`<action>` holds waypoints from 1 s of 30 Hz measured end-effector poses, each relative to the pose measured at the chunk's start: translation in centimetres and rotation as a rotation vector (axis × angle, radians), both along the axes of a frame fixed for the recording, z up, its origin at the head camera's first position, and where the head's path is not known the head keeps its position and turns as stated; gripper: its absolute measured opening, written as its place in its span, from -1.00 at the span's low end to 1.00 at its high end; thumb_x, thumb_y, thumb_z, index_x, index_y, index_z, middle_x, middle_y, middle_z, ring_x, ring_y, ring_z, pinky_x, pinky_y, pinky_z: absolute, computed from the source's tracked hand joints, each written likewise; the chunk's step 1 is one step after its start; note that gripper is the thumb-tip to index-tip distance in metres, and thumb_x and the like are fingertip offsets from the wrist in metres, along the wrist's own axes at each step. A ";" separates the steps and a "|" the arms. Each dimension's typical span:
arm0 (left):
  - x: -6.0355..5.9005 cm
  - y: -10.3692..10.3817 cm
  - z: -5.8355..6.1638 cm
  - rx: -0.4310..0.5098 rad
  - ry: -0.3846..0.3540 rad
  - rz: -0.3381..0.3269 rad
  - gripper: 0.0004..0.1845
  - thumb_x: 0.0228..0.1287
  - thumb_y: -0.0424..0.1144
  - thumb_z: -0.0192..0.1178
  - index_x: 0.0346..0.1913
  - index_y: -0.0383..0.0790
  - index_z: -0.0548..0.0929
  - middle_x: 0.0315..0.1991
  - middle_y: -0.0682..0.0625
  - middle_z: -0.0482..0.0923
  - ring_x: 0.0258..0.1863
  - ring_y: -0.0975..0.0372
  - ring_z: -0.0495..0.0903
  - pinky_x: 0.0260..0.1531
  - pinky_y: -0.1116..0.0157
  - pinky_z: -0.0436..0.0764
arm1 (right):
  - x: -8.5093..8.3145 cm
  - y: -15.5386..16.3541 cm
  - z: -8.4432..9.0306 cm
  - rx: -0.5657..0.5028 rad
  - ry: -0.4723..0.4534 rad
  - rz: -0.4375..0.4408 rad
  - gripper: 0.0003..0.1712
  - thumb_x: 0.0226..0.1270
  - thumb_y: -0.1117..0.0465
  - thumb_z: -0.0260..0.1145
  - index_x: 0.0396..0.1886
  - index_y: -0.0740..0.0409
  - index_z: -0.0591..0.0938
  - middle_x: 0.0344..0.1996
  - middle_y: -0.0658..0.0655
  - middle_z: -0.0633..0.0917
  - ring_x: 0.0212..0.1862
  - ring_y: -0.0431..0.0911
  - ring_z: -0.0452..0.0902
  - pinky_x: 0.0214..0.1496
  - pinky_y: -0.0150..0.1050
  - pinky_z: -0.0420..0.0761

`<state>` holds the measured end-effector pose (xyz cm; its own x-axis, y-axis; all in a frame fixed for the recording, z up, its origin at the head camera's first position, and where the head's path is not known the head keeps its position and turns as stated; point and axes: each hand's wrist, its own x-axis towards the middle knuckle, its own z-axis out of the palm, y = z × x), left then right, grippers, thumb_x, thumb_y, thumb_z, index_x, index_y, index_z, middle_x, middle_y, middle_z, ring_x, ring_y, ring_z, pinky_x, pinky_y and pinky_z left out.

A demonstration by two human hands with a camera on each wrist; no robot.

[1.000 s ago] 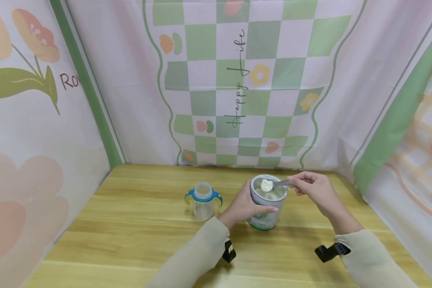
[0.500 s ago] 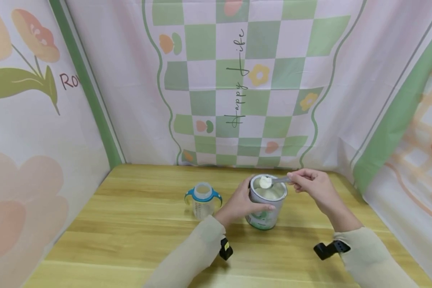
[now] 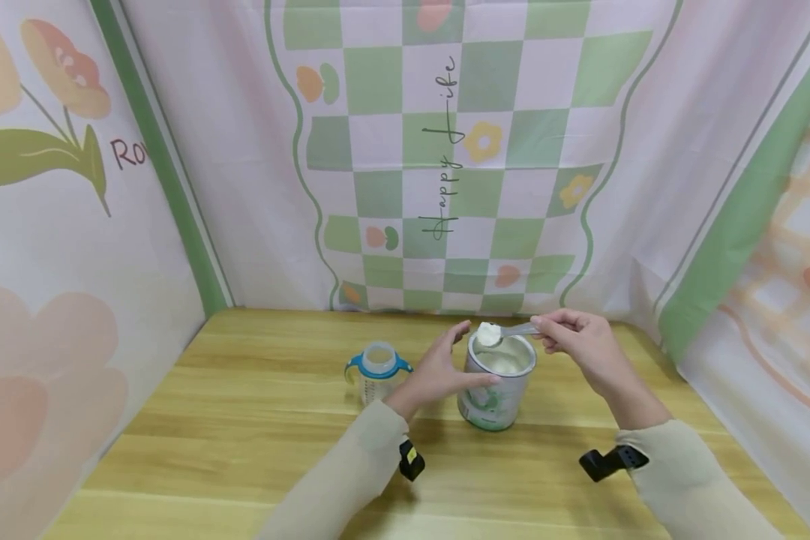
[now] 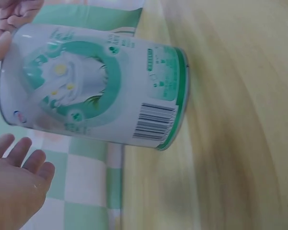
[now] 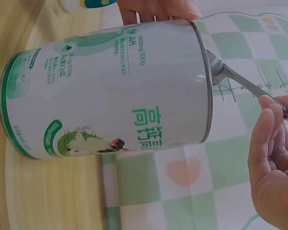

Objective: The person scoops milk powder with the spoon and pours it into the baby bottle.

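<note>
My right hand point(image 3: 583, 351) pinches the handle of a metal spoon point(image 3: 518, 329), seen also in the right wrist view. White powder point(image 3: 489, 334) is heaped in its bowl, above the left part of the can's rim. The milk powder can point(image 3: 491, 405), white and green, stands upright and uncovered, with pale powder inside. My left hand point(image 3: 430, 379) is spread beside the can, its fingers point(image 4: 19, 152) extended and apart from the wall. Its thumb lies in front of the can; whether it touches is unclear. Left of that hand stands a clear baby bottle point(image 3: 380, 362) without a lid, partly hidden by the wrist.
The wooden table point(image 3: 243, 420) carries the can and the bottle. Printed curtains point(image 3: 432, 150) hang behind it and on both sides. The bottle's blue handles point(image 3: 354, 365) stick out to left and right.
The spoonful of powder has risen and moved left, from inside the can to its left rim. My left hand has let go of the can and drawn left towards the bottle.
</note>
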<state>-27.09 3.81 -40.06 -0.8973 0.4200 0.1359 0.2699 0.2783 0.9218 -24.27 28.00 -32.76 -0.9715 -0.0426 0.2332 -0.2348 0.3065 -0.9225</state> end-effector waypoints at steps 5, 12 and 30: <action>0.1 -1.2 0.7 0.001 0.017 0.010 0.10 0.03 0.15 0.53 0.58 0.11 0.13 0.50 0.17 0.18 0.48 0.10 0.15 0.36 -0.05 0.25 | 0.0 -0.6 0.2 0.003 -0.010 0.001 -0.46 0.44 0.06 0.35 -0.04 0.57 0.59 -0.36 -0.05 0.74 -0.34 -0.21 0.62 -0.22 -0.35 0.67; -0.2 -3.0 1.7 -0.013 0.063 0.040 0.08 0.03 0.18 0.52 0.57 0.08 0.15 0.49 0.16 0.21 0.48 0.13 0.17 0.39 0.03 0.23 | -0.3 -1.7 0.4 -0.022 -0.016 0.024 -0.50 0.43 0.10 0.36 -0.04 0.56 0.60 -0.36 -0.04 0.73 -0.31 -0.18 0.62 -0.20 -0.35 0.67; 0.1 -7.6 3.5 -0.066 0.219 0.061 0.04 0.10 -0.01 0.53 0.57 -0.09 0.16 0.48 -0.05 0.24 0.44 0.07 0.23 0.41 0.11 0.20 | -1.4 -5.6 0.1 -0.020 -0.028 0.070 -0.60 0.42 0.11 0.37 -0.13 0.45 0.64 -0.32 0.11 0.73 -0.32 -0.13 0.63 -0.19 -0.29 0.69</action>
